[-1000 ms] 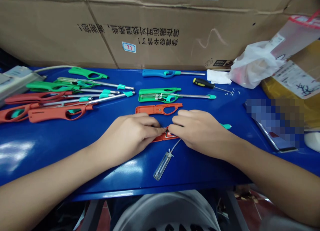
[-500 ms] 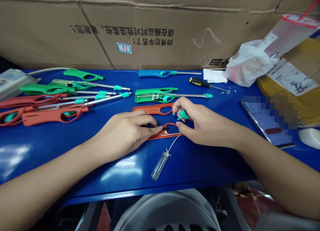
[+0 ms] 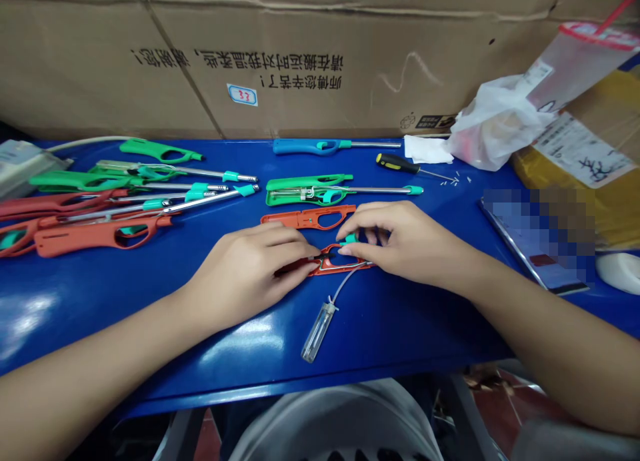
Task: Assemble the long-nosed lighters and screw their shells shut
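Observation:
My right hand (image 3: 407,241) pinches a small teal lighter trigger (image 3: 349,238) at the upper edge of an orange lighter casing half (image 3: 345,268). My left hand (image 3: 260,264) grips the left end of that casing, its fingertips next to a black part inside. A pale wire runs along the casing. From it, a thin tube leads down to a clear fuel tank (image 3: 318,333) lying on the table. Just behind my hands lies a second orange casing half (image 3: 310,218). My left fingers hide much of the casing's left end.
Behind lie an opened green lighter (image 3: 310,193), a blue lighter (image 3: 307,146) and a screwdriver (image 3: 397,162) beside tiny screws. Several lighters (image 3: 100,238) are piled left. A phone (image 3: 530,248), a bagged cup (image 3: 500,121) and a parcel stand right; a cardboard box (image 3: 280,41) walls the back.
My right hand has moved slightly left and down, bringing the teal trigger to the casing. My left hand has closed more on the casing's left part. The view has shifted slightly.

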The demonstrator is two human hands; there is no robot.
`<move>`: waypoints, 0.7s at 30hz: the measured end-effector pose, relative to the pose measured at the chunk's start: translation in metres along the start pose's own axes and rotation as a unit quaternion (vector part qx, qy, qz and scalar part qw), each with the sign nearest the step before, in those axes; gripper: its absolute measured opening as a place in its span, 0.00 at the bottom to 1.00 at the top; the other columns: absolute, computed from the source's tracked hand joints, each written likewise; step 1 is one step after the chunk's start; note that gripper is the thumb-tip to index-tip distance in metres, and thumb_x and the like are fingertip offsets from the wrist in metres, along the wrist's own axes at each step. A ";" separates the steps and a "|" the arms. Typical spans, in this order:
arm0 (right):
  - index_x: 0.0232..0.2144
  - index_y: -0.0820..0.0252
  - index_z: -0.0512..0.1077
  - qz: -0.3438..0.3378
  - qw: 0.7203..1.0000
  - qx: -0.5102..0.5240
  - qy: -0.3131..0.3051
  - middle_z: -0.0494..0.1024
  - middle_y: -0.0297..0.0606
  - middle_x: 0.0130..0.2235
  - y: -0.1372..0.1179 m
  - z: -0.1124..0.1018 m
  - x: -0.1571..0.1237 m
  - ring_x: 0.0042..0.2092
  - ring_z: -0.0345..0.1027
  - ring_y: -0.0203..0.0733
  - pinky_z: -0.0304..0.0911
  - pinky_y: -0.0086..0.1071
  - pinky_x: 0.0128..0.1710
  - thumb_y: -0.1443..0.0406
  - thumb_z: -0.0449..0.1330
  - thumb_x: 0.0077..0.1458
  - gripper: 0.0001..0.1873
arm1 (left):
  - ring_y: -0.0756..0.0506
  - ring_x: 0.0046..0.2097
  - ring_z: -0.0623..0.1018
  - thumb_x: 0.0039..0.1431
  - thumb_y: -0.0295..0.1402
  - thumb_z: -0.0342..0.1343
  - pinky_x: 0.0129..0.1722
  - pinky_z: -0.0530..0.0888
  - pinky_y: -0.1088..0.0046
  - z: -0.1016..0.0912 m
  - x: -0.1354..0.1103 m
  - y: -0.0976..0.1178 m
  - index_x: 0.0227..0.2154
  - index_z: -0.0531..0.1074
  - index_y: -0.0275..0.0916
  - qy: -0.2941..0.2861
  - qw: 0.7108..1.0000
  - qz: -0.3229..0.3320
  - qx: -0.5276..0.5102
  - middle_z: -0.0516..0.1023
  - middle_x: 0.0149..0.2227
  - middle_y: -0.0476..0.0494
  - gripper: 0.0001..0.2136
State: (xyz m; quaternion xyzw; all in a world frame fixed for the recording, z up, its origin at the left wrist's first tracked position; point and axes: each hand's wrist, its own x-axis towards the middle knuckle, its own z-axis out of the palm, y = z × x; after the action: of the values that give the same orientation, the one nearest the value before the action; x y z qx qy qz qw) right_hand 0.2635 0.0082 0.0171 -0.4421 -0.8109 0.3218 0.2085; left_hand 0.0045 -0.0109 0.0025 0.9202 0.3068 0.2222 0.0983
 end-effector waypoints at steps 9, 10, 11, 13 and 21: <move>0.41 0.60 0.78 0.066 0.994 0.081 -0.021 0.74 0.28 0.28 -0.003 0.002 -0.001 0.29 0.66 0.33 0.61 0.29 0.28 0.65 0.64 0.62 0.06 | 0.43 0.46 0.83 0.69 0.34 0.59 0.45 0.78 0.66 0.002 0.000 0.003 0.44 0.79 0.41 -0.020 0.995 -0.089 -0.051 0.84 0.44 0.47 0.06; 0.40 0.60 0.78 0.072 0.993 0.092 -0.023 0.74 0.29 0.28 -0.003 0.002 0.000 0.29 0.67 0.33 0.62 0.29 0.28 0.65 0.64 0.61 0.06 | 0.43 0.46 0.83 0.69 0.34 0.59 0.44 0.78 0.67 0.002 0.001 0.004 0.44 0.78 0.42 -0.022 0.993 -0.097 -0.056 0.84 0.44 0.47 0.06; 0.40 0.61 0.78 0.081 0.991 0.104 -0.023 0.75 0.30 0.29 -0.004 0.001 0.000 0.30 0.68 0.34 0.63 0.29 0.29 0.66 0.65 0.60 0.06 | 0.43 0.46 0.83 0.69 0.35 0.59 0.44 0.77 0.67 0.002 0.001 0.005 0.44 0.78 0.42 -0.025 0.993 -0.102 -0.061 0.84 0.44 0.47 0.06; 0.38 0.61 0.77 0.095 0.988 0.122 -0.021 0.75 0.31 0.30 -0.005 0.001 -0.001 0.31 0.68 0.34 0.63 0.29 0.29 0.66 0.65 0.58 0.05 | 0.43 0.46 0.82 0.69 0.35 0.59 0.45 0.77 0.67 0.002 0.001 0.005 0.45 0.78 0.42 -0.030 0.991 -0.109 -0.072 0.83 0.45 0.47 0.06; 0.40 0.59 0.74 0.099 0.977 0.179 -0.058 0.70 0.26 0.28 -0.007 0.000 -0.001 0.25 0.60 0.30 0.53 0.28 0.23 0.66 0.63 0.60 0.06 | 0.44 0.47 0.81 0.69 0.35 0.60 0.47 0.77 0.67 0.007 0.000 0.006 0.45 0.79 0.43 -0.017 0.988 -0.119 -0.097 0.82 0.46 0.46 0.06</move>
State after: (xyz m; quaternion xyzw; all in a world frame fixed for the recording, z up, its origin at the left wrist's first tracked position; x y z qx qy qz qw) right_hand 0.2596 0.0042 0.0219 -0.4566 -0.7031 0.5054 0.2041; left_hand 0.0106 -0.0158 -0.0020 0.8671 0.3893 0.2219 0.2175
